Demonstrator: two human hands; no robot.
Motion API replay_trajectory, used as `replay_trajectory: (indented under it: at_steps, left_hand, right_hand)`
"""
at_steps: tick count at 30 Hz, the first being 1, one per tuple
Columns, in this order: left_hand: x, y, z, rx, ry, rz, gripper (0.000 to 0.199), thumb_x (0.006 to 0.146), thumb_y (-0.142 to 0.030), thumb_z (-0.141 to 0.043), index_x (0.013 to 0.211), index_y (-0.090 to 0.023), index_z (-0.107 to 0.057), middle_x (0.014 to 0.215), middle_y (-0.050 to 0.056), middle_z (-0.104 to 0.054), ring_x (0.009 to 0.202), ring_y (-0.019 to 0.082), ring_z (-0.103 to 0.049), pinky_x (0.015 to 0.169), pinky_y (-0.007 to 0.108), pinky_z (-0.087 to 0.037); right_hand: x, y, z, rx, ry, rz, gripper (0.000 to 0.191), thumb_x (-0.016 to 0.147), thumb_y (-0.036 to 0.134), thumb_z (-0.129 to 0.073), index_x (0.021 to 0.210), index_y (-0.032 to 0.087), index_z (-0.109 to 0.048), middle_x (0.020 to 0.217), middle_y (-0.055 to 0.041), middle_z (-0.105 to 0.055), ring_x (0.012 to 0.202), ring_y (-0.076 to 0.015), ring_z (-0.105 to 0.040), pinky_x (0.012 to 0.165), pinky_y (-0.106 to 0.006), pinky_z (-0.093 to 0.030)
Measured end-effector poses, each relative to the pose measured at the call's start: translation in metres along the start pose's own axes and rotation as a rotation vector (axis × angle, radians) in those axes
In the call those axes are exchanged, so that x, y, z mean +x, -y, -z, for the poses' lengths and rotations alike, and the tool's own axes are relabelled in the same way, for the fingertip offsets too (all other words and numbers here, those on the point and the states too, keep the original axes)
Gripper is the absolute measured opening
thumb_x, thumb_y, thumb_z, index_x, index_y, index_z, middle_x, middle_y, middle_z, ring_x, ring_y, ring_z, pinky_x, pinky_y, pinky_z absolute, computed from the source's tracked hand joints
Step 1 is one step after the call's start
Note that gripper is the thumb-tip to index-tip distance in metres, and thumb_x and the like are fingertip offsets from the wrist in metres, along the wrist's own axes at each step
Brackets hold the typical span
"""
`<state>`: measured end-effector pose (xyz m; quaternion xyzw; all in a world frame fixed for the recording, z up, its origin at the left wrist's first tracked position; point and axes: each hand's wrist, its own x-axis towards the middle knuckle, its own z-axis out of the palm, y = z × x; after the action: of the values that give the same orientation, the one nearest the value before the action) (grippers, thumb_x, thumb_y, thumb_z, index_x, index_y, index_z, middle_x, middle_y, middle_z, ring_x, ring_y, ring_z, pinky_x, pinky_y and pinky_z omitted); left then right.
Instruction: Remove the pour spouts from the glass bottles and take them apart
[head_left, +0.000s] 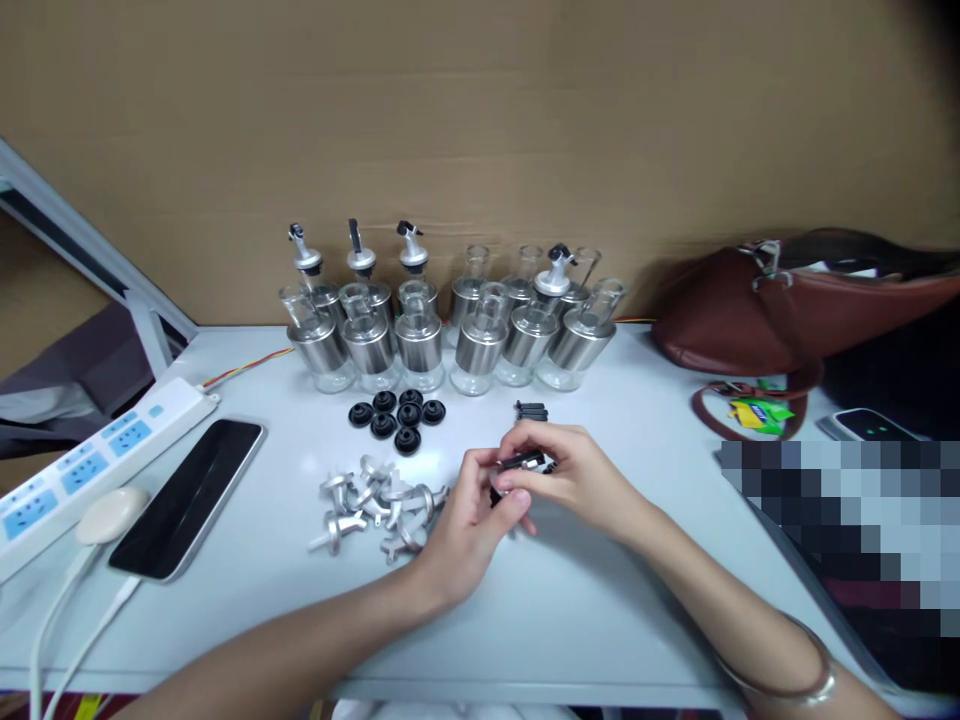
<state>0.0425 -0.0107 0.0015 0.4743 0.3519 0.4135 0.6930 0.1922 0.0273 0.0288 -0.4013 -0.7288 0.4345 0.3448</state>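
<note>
My left hand (480, 520) and my right hand (566, 465) meet above the white table. The right fingers pinch a small, narrow black part (523, 460) with a light-coloured bit at its end. My left fingers are closed around a small piece that they mostly hide; a dark patch of it shows by the thumb. Beside my left hand lies a heap of silver pourer spouts (367, 500). Just beyond my right hand sit several slim black parts (532, 410). Several black ribbed stoppers (407, 440) are grouped behind the spouts.
Glass bottles with steel sleeves (418, 345) stand in rows against the cardboard wall (480, 130); several carry silver pourers (553, 275). A phone (191, 495) and power strip (82, 470) lie left. At right are a brown bag (720, 310), a yellow-green packet (757, 413) and a pixelated area.
</note>
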Motion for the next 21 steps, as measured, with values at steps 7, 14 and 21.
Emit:
replay_trajectory:
  at_steps: [7, 14, 21]
  left_hand:
    - [-0.001, 0.009, 0.002, 0.032, -0.046, 0.037, 0.041, 0.075, -0.042, -0.066, 0.082, -0.023, -0.031, 0.075, -0.007, -0.038, 0.062, 0.007, -0.047, 0.062, 0.023, -0.039]
    - [0.000, 0.003, 0.001, 0.248, -0.037, 0.041, 0.021, 0.069, -0.025, -0.061, 0.084, -0.018, -0.048, 0.074, -0.003, -0.049, 0.066, 0.010, -0.044, 0.060, 0.022, -0.037]
    - [-0.002, 0.001, 0.000, 0.405, -0.012, 0.047, 0.016, 0.068, -0.024, -0.060, 0.065, -0.017, -0.046, 0.061, -0.004, -0.045, 0.059, 0.009, -0.038, 0.055, 0.022, -0.033]
  right_hand:
    - [-0.001, -0.002, 0.009, -0.382, -0.027, 0.280, 0.028, 0.083, 0.045, -0.063, 0.081, 0.017, -0.062, 0.073, -0.0028, -0.063, 0.065, -0.0126, -0.057, 0.060, -0.023, -0.044]
    - [-0.003, -0.004, -0.001, -0.641, -0.085, 0.541, 0.029, 0.091, 0.042, -0.054, 0.083, 0.015, -0.061, 0.066, -0.0030, -0.058, 0.058, -0.0123, -0.051, 0.054, -0.023, -0.038]
    - [-0.005, 0.002, 0.003, -0.779, -0.117, 0.590, 0.040, 0.090, 0.049, -0.051, 0.071, 0.016, -0.061, 0.055, 0.0000, -0.051, 0.050, -0.0122, -0.043, 0.049, -0.026, -0.031]
